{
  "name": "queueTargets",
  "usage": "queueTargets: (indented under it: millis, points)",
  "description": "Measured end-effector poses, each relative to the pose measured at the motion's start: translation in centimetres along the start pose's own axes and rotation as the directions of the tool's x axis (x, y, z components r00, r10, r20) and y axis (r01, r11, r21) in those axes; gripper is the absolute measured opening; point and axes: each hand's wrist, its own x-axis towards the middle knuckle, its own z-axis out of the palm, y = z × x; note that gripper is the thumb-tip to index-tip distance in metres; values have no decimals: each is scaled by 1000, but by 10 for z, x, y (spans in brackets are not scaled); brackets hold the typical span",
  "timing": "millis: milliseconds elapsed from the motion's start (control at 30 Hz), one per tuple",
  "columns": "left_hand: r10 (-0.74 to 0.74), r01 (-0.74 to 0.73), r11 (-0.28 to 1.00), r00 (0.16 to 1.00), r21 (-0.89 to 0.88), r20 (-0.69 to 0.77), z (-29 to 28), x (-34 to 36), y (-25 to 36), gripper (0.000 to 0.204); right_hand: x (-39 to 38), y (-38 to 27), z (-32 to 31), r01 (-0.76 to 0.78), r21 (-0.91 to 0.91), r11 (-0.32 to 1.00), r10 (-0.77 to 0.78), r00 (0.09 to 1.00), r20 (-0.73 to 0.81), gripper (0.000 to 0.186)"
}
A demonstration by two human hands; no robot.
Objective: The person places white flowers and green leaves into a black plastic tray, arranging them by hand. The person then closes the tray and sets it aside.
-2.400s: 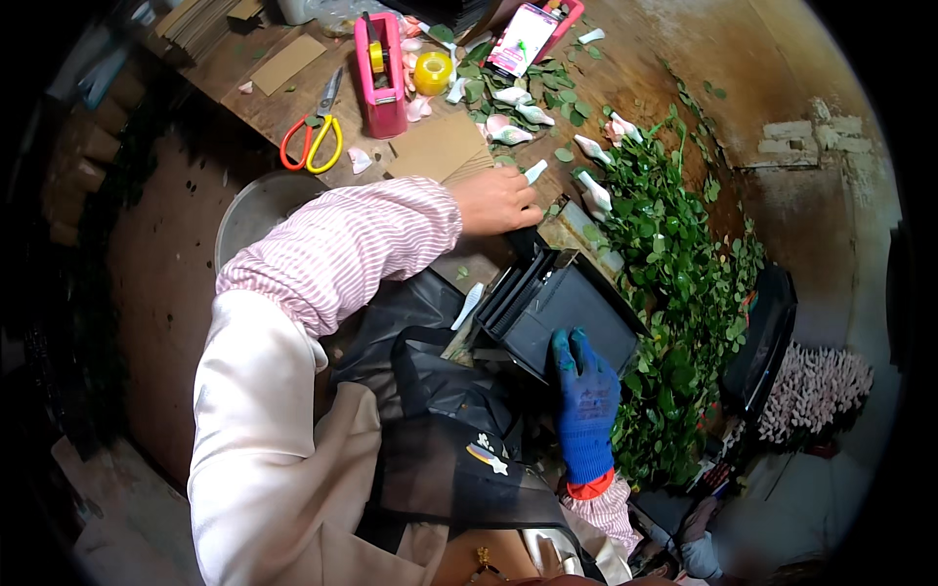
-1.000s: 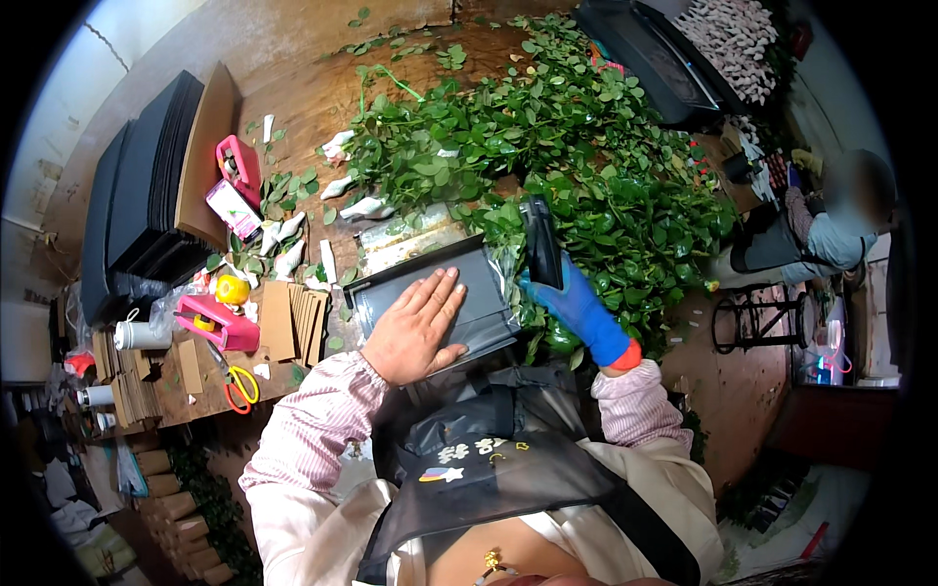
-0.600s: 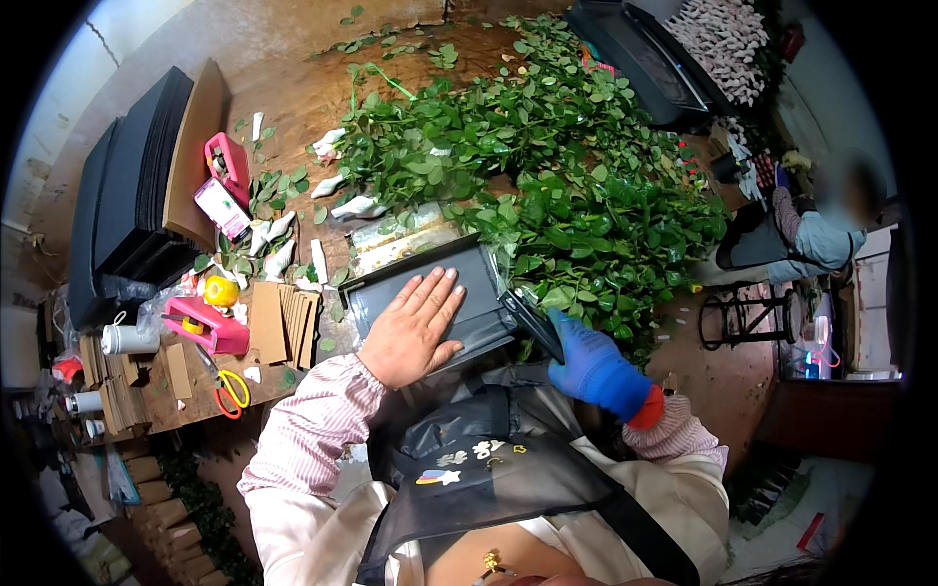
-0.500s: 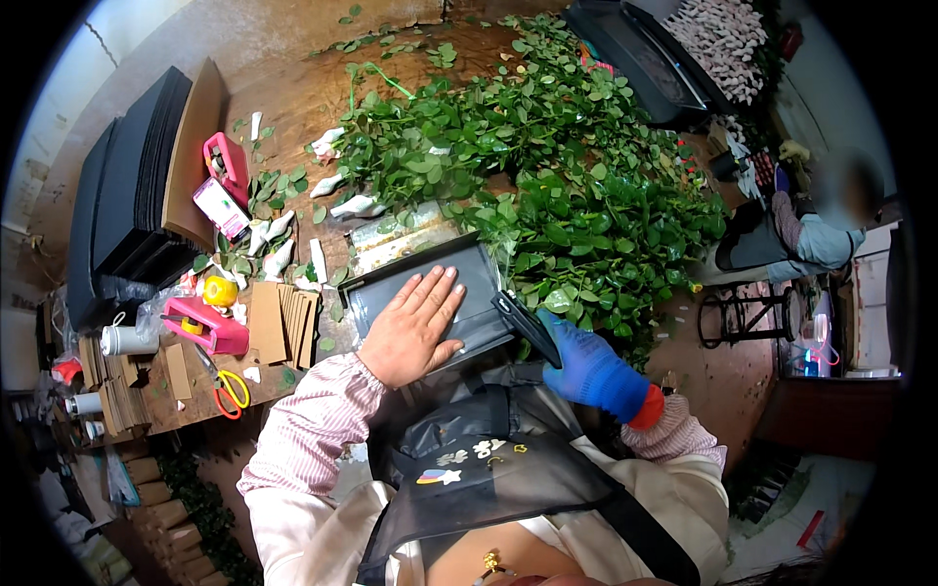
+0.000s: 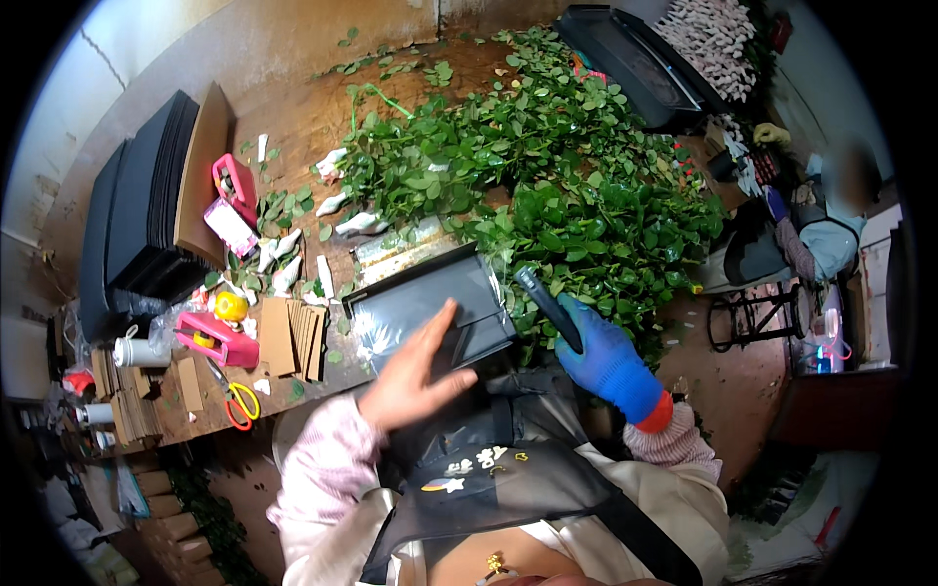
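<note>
My left hand is bare, its fingers stretched and the thumb apart. It hovers over the near edge of a shallow grey tray with a dark rim, holding nothing. Shiny clear film shows on the tray's left part. In a blue knitted glove, my right hand grips a black stapler at the right of the tray. The stapler's far end points up and left, apart from the tray's rim. Its lower end is hidden in the glove.
Leafy green stems heap beyond and right of the tray. To the left stand black sheets, pink holders, cardboard pieces and scissors. White-wrapped buds lie nearby. A person sits far right.
My left hand has lifted off the tray's inside and drawn back toward me. My right hand has moved the stapler away from the tray's right edge, slightly right.
</note>
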Motion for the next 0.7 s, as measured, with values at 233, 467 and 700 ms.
queueTargets:
  millis: [233, 467, 700]
  points:
    - [-209, 21, 939, 826, -343, -523, 50, -47, 61, 88, -10, -71, 36, 482, 642, 596, -693, 713, 107, 44]
    - [-262, 393, 920, 574, -20, -776, -22, -57, -58, 63, 23, 17, 67, 410, 319, 855, -477, 862, 172, 37]
    - [58, 344, 904, 487, 252, -871, -43, -16, -135, 41, -10, 25, 50, 307, 314, 898, -320, 947, -9, 55]
